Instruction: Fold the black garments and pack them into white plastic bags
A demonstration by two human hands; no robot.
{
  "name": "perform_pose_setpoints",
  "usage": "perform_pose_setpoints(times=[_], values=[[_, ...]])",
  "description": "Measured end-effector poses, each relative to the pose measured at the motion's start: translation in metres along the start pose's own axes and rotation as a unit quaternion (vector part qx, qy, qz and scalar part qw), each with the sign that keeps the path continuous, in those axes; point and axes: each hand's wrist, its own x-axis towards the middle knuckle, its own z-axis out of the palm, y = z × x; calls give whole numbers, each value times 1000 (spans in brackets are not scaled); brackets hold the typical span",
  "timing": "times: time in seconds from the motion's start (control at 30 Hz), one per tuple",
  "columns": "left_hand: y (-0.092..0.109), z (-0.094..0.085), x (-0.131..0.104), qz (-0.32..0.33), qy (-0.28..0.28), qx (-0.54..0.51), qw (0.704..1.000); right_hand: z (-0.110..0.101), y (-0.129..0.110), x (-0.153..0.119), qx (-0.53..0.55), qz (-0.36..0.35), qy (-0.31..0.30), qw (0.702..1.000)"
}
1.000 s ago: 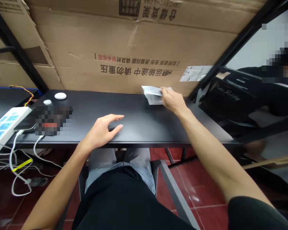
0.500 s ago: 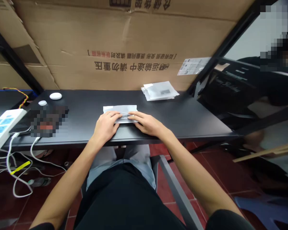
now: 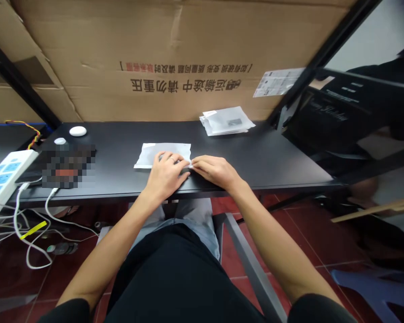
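Note:
A white, translucent flat bag (image 3: 148, 154) lies on the black desk (image 3: 117, 177) near its front edge. My left hand (image 3: 166, 172) rests on the bag's right part with its fingers spread, a ring on one of them. Beside it, my right hand (image 3: 217, 171) has its fingers pressed together on the bag's lower right corner. The fingertips of both hands nearly meet there. Farther back on the right lies a small stack of similar white bags (image 3: 227, 122), the top one with a dark patch.
Cardboard (image 3: 188, 45) stands behind the desk. At the left are a white power strip (image 3: 10, 177) with cables, a white oval case (image 3: 77, 131) and a small white round object (image 3: 59, 141). A dark-clothed person (image 3: 387, 89) is at the right.
My left hand has moved right across the bag, uncovering its left part. My right hand's fingers have closed at the bag's right corner. The view has shifted slightly.

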Motion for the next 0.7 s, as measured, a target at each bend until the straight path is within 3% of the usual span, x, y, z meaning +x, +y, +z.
perform_pose_setpoints(times=[0.1, 0.2, 0.3, 0.53, 0.7], values=[[11, 8, 8, 31, 10, 30, 999, -1, -5, 0, -7, -28, -9, 1000], [9, 8, 8, 52, 15, 56, 997, -2, -5, 1, -2, -55, -23, 998], [-8, -3, -1, 53, 10, 73, 996, -6, 3, -1, 11, -41, -30, 999], [-74, -49, -47, -20, 17, 118, 993, -17, 29, -12, 54, 21, 22, 998], [-75, -58, -50, -48, -1, 27, 998, -15, 28, -11, 95, 44, 46, 993]])
